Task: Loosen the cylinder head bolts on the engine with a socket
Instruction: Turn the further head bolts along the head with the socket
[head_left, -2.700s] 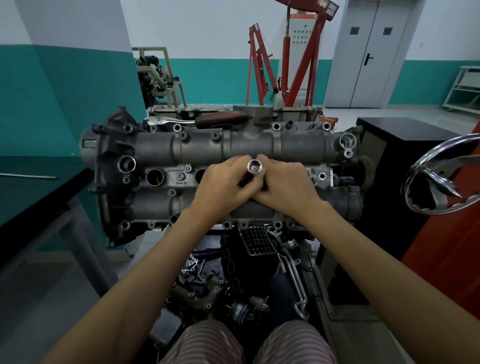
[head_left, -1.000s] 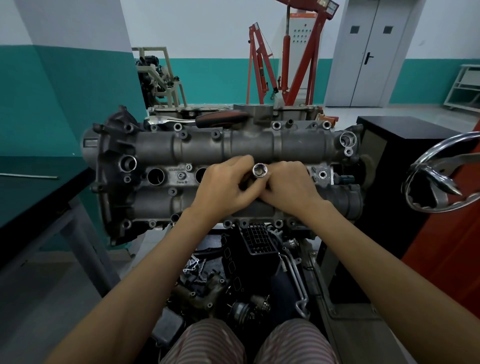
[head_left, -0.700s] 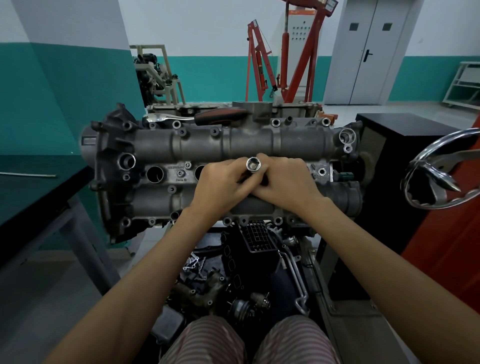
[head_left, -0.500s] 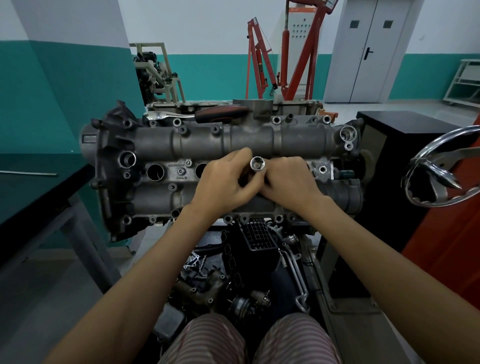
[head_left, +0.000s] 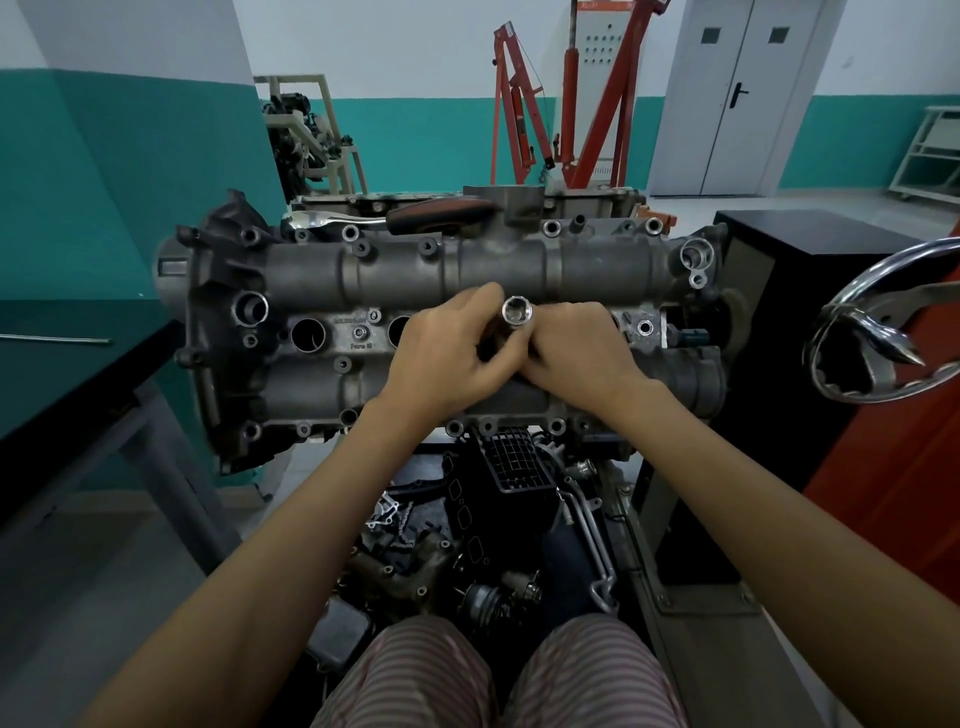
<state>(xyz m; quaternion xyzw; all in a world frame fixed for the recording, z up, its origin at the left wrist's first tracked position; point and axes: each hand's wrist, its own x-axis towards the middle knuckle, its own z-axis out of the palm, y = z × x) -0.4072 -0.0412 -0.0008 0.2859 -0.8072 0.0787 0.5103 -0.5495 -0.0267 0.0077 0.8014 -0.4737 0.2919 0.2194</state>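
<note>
A grey cylinder head (head_left: 332, 280) lies across the middle of the head view, dotted with bolts and round bores. A shiny steel socket (head_left: 517, 314) stands upright over its centre, open end toward me. My left hand (head_left: 447, 358) and my right hand (head_left: 582, 358) meet around the socket's lower part, both with fingers curled on it. What sits under the socket is hidden by my fingers. A ratchet with a dark red handle (head_left: 441, 214) rests along the head's far edge.
A dark table (head_left: 62, 374) with a thin rod on it stands at the left. A black cabinet (head_left: 810, 260) and a chrome handwheel (head_left: 878, 332) are at the right. Red engine hoists (head_left: 524, 114) stand behind. Loose engine parts (head_left: 467, 545) lie below the head.
Both hands have stayed on the socket, which shifted slightly left and right between frames as they worked it. The camera tilted a little downward.
</note>
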